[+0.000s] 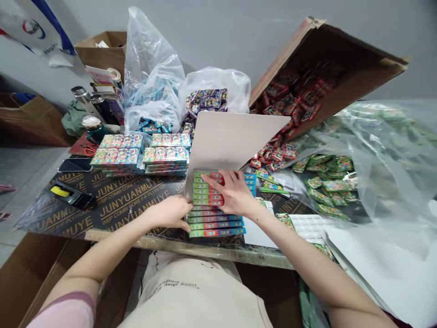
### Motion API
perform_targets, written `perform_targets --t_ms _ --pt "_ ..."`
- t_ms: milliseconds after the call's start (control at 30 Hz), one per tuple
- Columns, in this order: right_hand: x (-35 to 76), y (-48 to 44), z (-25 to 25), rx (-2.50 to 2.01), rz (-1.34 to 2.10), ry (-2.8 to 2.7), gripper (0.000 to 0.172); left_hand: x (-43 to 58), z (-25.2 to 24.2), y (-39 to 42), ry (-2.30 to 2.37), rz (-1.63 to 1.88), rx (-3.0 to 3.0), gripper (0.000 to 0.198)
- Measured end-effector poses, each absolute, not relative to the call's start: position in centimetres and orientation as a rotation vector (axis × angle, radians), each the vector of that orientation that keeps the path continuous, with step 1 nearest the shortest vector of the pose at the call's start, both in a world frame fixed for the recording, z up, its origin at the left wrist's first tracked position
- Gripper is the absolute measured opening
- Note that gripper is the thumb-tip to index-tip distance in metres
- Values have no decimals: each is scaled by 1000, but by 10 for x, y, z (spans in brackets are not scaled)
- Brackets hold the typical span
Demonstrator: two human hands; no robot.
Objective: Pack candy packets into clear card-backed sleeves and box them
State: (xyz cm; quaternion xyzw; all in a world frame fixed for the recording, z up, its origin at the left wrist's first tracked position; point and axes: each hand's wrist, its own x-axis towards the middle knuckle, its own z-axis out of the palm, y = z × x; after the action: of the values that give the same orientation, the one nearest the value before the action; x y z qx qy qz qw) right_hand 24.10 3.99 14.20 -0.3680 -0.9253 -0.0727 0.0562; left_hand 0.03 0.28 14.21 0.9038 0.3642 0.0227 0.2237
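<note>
A row of colourful small packets (213,218) stands on edge in an open display box whose white lid (232,139) stands up behind it. My right hand (232,191) lies on top of the packets, fingers stretched and pressed onto the red and green ones. My left hand (172,213) is curled against the box's left side, thumb and fingers on its edge.
Finished wrapped boxes (143,155) are stacked at left. Plastic bags of packets (205,98) stand behind. A tipped cardboard carton (327,68) spills red packets (276,150). Green packets (327,182) lie on clear plastic at right. A tape dispenser (70,193) and scissors (89,149) are far left.
</note>
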Motion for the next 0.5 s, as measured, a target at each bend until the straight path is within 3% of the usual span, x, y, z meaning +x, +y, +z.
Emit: perform_targets --t_ms 67,167,233,500 --pt "240 42 137 -1098 -170 -2872 86 -2 158 4 1115 172 2462 51" --pt "231 48 132 -1072 -75 -2934 83 6 156 19 1254 439 2518 96" --pt "225 50 131 -1051 -20 -2966 77 12 140 29 1256 409 2578 114" --pt "220 58 123 -980 285 -2948 86 11 119 39 1260 200 2563 114"
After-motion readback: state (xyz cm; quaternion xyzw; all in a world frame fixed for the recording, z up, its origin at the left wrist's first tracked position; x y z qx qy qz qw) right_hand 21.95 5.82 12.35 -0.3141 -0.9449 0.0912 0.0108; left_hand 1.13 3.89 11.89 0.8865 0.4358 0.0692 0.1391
